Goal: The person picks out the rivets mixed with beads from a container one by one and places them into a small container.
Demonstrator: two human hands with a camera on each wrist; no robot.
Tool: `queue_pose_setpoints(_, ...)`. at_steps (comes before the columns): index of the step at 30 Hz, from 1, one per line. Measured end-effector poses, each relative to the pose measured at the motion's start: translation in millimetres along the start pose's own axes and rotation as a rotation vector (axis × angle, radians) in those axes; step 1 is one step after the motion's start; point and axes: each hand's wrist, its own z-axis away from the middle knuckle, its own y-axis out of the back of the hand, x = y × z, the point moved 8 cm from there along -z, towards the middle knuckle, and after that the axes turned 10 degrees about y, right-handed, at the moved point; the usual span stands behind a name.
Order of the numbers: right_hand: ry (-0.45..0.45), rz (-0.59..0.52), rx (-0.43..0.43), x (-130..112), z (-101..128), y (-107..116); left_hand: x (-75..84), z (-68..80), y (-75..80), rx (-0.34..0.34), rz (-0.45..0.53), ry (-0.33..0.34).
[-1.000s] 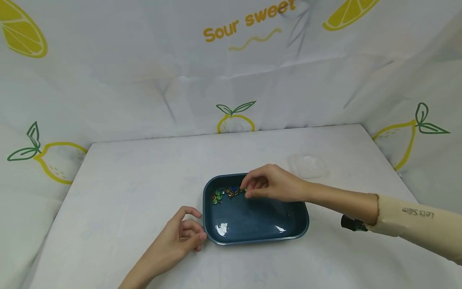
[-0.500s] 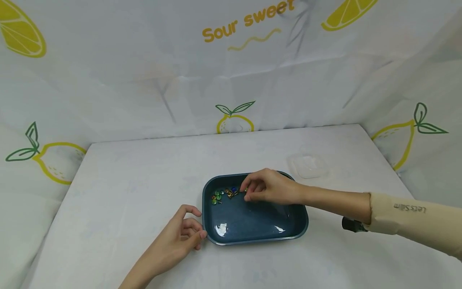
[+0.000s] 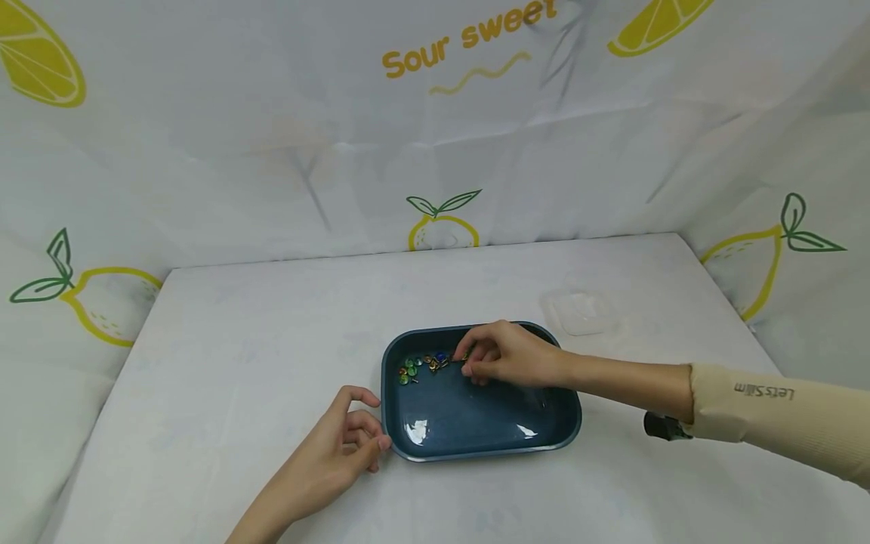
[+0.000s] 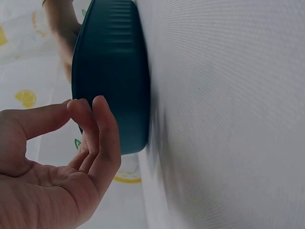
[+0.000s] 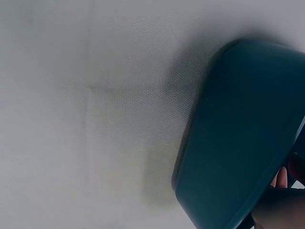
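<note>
Your right hand pinches one of the tiny, light, sharp pushpins inside the blue tray (grip heads, not points), while your left hand, loosely curled and holding nothing, rests against the tray's near corner.

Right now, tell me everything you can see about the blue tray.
The blue tray is a glossy, rounded-corner rectangle, plastic by its look, flat on the white cloth. Small coloured pins cluster in its far left corner. The right hand reaches in beside them; the left hand rests against its near left corner.
</note>
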Motion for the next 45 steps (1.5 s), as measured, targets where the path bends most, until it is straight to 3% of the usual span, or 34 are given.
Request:
queue_pose_setpoints(23, -0.058, 0.007, 0.022, 19.9, 0.8, -8.0, 1.1, 2.1, 0.7, 0.002, -0.007, -0.047)
queue_pose_setpoints(45, -0.069, 0.047, 0.067, 22.1, 3.4, -9.4, -2.2, 1.6, 0.4, 0.012, 0.001, -0.001)
